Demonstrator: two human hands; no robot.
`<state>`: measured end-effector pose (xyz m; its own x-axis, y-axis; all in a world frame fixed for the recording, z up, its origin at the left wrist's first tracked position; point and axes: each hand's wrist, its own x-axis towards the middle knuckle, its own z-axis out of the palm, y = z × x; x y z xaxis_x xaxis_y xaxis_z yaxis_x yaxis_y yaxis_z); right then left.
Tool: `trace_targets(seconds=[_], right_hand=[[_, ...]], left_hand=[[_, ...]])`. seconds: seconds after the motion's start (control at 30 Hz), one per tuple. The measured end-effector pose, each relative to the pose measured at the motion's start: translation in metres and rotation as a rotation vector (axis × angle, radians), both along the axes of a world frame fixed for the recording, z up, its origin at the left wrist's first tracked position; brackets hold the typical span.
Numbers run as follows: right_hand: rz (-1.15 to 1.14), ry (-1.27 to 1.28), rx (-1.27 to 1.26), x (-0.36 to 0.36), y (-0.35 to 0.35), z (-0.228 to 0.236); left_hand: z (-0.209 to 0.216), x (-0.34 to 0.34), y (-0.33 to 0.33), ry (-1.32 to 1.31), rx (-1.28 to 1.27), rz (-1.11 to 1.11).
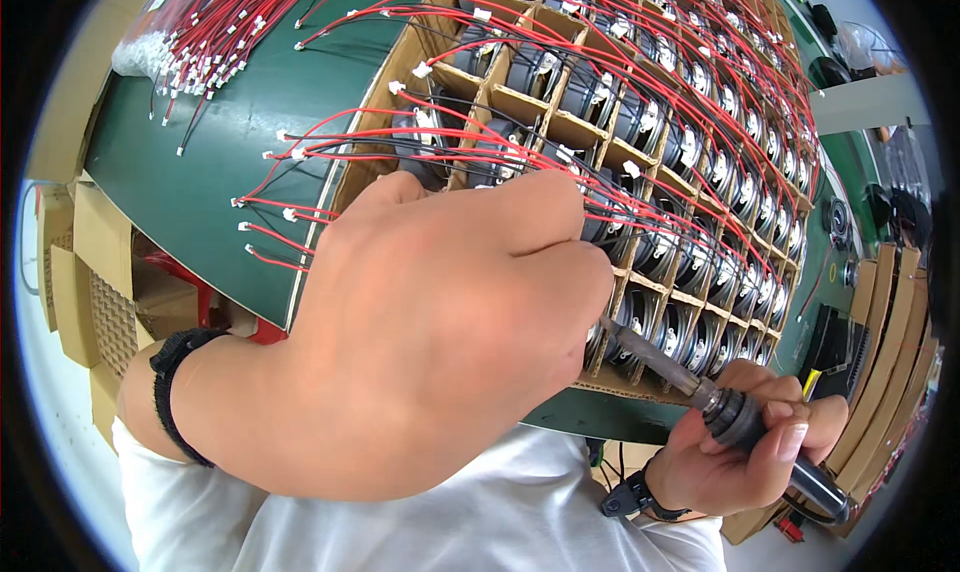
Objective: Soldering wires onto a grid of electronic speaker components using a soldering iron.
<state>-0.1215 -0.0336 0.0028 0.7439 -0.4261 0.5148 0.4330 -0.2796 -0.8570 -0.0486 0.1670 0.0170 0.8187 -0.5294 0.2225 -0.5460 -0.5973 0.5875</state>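
My left hand is curled closed over the near left part of a cardboard divider box. Its fingertips, and whatever they pinch, are hidden behind the back of the hand. In the box's cells stand several small round speakers with metal terminals. Red and black wires with white plugs lie across them. My right hand grips a soldering iron by its dark handle. The iron's metal shaft slants up and left, and its end is close beside my left hand's knuckles.
A bundle of red and black wires in clear plastic lies on the green table at the far left. Cardboard cartons stand left of the table. More cardboard is stacked at the right, near a loose speaker.
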Motion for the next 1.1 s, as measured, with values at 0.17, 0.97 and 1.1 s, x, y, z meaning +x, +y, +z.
trace_targets(seconds=[0.17, 0.97, 1.1], right_hand=[[-0.048, -0.019, -0.088, 0.001, 0.003, -0.003], [0.095, 0.023, -0.164, -0.015, 0.000, -0.002], [0.075, -0.042, -0.161, -0.012, -0.002, -0.005]], left_hand=[[-0.002, -0.002, -0.001, -0.024, -0.003, 0.020], [-0.004, -0.007, -0.006, -0.257, 0.019, 0.058], [-0.005, -0.003, -0.006, -0.220, 0.028, 0.050]])
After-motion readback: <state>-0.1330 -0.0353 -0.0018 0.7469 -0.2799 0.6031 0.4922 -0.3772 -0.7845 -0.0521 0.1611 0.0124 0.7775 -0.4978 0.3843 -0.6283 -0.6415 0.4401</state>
